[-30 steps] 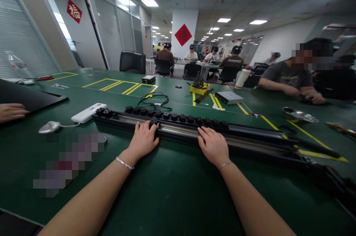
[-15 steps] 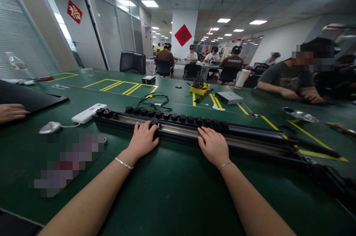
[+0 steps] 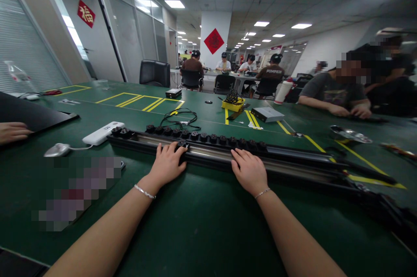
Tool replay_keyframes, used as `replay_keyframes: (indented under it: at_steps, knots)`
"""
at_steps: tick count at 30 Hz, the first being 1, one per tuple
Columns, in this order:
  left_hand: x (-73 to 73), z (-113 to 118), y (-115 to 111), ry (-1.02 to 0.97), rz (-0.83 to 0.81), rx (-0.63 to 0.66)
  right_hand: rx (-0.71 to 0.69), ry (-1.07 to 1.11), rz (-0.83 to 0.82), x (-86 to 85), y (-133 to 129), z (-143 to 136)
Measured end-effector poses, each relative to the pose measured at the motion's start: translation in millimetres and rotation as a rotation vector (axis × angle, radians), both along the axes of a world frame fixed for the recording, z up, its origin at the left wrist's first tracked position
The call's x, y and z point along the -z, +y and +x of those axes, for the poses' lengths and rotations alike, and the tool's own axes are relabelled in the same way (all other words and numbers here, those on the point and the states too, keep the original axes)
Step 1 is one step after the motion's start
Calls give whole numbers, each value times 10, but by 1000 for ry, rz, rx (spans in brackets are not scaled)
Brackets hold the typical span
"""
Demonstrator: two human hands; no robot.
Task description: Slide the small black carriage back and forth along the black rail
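Both hands, left [image 3: 168, 161] and right [image 3: 250, 171], are just resting, loosely curled, on the near edge of that long black metal rail [image 3: 215, 155], which runs crosswise right under the fingers. Black knobs [image 3: 203, 137] line its far side, cable [image 3: 180, 117] behind.

long black bar [image 3: 208, 152] across the green counter [image 3: 195, 233], left hand [image 3: 168, 159] and right hand [image 3: 250, 169] blocking its near edge, open room in front between them, bumpy knobs [image 3: 213, 139] and loose wire [image 3: 176, 119] behind, white box [image 3: 103, 133] at its left end
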State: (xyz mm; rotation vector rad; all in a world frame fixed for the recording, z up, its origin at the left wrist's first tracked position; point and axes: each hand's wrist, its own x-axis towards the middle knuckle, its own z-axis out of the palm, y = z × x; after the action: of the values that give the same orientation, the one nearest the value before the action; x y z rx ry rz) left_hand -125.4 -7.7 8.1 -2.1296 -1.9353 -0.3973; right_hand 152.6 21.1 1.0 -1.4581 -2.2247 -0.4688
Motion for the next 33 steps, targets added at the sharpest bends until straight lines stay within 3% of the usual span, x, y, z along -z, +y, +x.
replay_keyframes:
  at_steps: [13, 19, 33]
  knots:
    - [18, -3, -5, 4, -1, 7, -8, 11, -19, -3, 2, 1]
    - [51, 55, 8, -18, 27, 115, -4, 7, -5, -3, 0, -3]
    - [67, 47, 37, -23, 64, 150, -10, 14, -17, 4, 5, -6]
